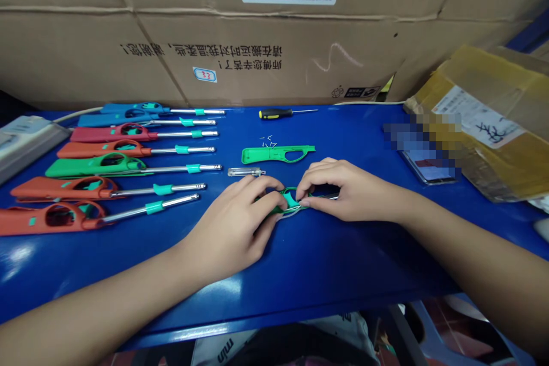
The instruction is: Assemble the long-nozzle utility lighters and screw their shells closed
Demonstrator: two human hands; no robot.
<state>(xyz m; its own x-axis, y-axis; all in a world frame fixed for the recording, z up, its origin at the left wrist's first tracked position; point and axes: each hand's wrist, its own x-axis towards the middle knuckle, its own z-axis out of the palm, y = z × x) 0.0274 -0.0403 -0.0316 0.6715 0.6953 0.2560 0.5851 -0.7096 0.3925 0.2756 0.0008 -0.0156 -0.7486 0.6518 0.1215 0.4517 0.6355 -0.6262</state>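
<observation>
Both hands meet over an opened green lighter body (292, 199) lying at the middle of the table. Its teal trigger and a thin pale wire show between my fingers. My left hand (242, 217) closes its fingers on the left part of the body. From the other side, my right hand (343, 189) pinches near the trigger; what its fingertips hold there is covered. A metal tube sticks out beneath the right palm. Behind the hands lie the other green half shell (277, 154), a clear fuel tank (244, 172) and tiny screws (269, 143).
Several assembled lighters (103, 167) in blue, red, orange and green line the left side. A yellow-black screwdriver (277, 114) rests at the back before a large cardboard box (171, 74). At right are a phone (429, 163) and a taped carton (484, 120); a power strip (28, 140) sits far left.
</observation>
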